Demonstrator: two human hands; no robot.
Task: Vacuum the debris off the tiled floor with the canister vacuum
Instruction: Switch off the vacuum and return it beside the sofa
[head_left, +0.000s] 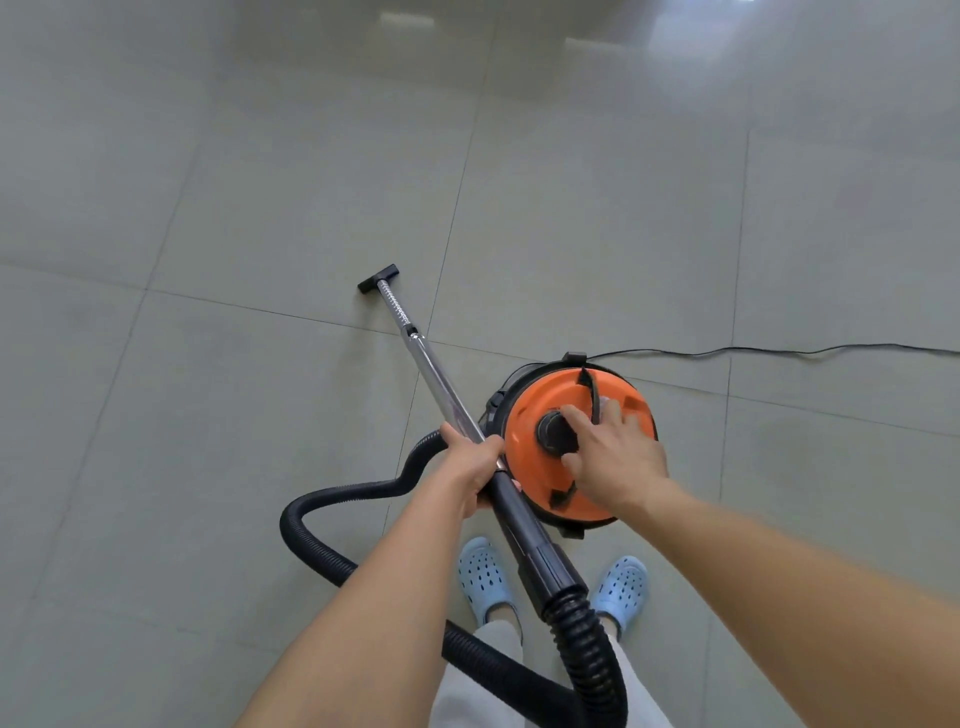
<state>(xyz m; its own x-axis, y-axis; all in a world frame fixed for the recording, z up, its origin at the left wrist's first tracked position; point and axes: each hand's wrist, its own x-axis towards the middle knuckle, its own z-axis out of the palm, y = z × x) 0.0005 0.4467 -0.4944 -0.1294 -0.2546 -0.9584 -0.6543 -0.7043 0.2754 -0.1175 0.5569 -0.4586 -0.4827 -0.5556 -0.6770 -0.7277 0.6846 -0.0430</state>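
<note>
The canister vacuum (524, 457), with an orange lid and a black body, stands on the grey tiled floor (260, 208) just in front of my feet. My right hand (615, 457) lies spread on its lid across the black carry handle (589, 387), index finger and thumb touching the round black knob (551, 434). My left hand (467, 462) grips the metal wand (436, 374) where it meets the black handle tube. The wand slants forward and left to the black floor nozzle (379, 279), which sits flat on a tile. I see no debris on the floor.
The ribbed black hose (332, 551) loops left behind my left arm and back between my legs. A thin black power cord (779, 352) runs from the canister off the right edge. My light blue clogs (483, 577) stand behind the canister.
</note>
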